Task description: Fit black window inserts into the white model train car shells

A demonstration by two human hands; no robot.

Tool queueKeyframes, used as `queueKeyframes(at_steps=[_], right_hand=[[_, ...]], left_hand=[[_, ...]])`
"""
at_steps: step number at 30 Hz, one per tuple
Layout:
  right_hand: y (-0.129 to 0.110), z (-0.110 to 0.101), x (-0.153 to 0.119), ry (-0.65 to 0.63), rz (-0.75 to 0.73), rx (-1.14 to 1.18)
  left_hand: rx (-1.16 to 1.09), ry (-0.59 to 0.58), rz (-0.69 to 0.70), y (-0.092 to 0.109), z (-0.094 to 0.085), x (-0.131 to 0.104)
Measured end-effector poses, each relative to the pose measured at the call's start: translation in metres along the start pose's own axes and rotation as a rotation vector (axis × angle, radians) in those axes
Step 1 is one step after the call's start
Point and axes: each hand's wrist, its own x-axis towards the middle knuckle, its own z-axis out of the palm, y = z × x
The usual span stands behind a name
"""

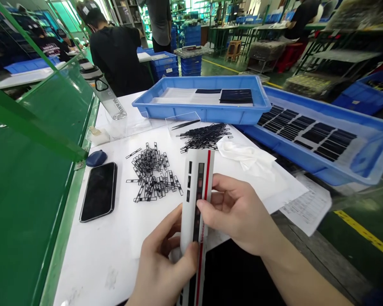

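Between my hands is a white model train car body (pixel 189 225) with a red stripe and a row of dark windows along its side. Its far end points away from me, over the table. My left hand (pixel 169 259) is wrapped round the lower part, thumb on the window strip. My right hand (pixel 232 208) grips it farther up, with the thumb pressed on the windows and the fingers behind. Beyond the car lie a loose pile of thin black window frames (pixel 153 170) and a denser pile of black strips (pixel 204 136).
Tweezers (pixel 185 124) rest by a clear box near a blue tray (pixel 198 114) of black strips. A second blue tray (pixel 367 165) stands at right. A white cloth (pixel 245 155), a phone (pixel 98 193), a blue case (pixel 96 158) and a bottle (pixel 110 100) are on the table (pixel 92 255). People sit beyond.
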Motion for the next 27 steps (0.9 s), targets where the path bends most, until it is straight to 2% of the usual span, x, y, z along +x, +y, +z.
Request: queueKeyframes(at_steps=[3,8,12,14,17,24,27], right_hand=[[0.000,0.001,0.001,0.023,-0.025,-0.025],[-0.001,0.002,-0.001,0.060,0.015,-0.060],[-0.002,-0.003,0.001,0.012,-0.024,-0.051],[-0.002,-0.006,0.004,0.012,-0.054,-0.006],[-0.003,-0.007,0.008,0.078,-0.083,-0.003],[-0.006,-0.009,0.011,0.076,-0.006,0.021],[-0.009,-0.012,0.014,0.116,-0.068,-0.010]], left_hand=[[0.035,0.000,0.021,0.000,0.002,0.000],[0.018,-0.046,0.002,-0.002,0.001,0.002],[0.022,-0.074,0.023,-0.005,-0.003,0.004],[0.023,-0.061,0.014,-0.006,-0.003,0.004],[0.019,-0.041,-0.016,-0.005,-0.002,0.002],[0.108,-0.010,0.006,-0.004,0.000,0.001],[0.081,0.005,0.005,-0.007,0.000,0.000]])
